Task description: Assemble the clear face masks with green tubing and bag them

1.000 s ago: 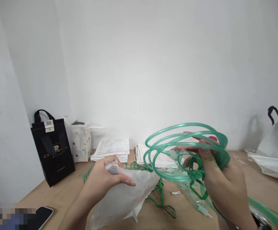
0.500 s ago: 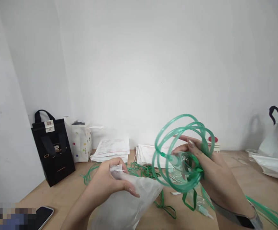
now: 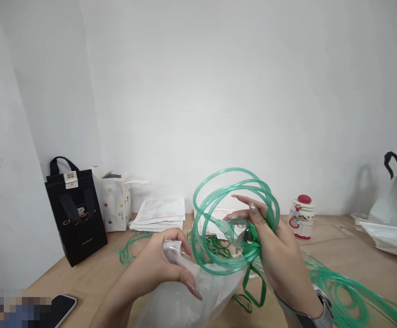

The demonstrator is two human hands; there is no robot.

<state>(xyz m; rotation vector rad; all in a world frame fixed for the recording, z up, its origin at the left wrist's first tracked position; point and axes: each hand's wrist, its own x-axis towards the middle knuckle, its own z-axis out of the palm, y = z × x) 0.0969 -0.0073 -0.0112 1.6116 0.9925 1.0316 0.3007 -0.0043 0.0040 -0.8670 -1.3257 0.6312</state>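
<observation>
In the right hand (image 3: 276, 250) I have a mask (image 3: 235, 231) and its tube coil (image 3: 224, 268) grasped, above the table (image 3: 82, 273) beside the bag's upper edge. The mask's long axis slants, connector (image 3: 221, 226) pointing up and left; the loops face me. The left hand (image 3: 160, 264) grips the bag (image 3: 184, 303), thumb and fingers parted around its edge.

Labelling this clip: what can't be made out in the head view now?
Head view: clear plastic piece's right side, behind the green strap and right hand.
Head view: part of the coiled green tubing, hidden by that hand.
Head view: bottom of the translucent bag in the left hand, cut off by the lower edge.
Head view: left part of the phone, covered by pixelation.
Head view: print on the left white stack, too small.
</observation>
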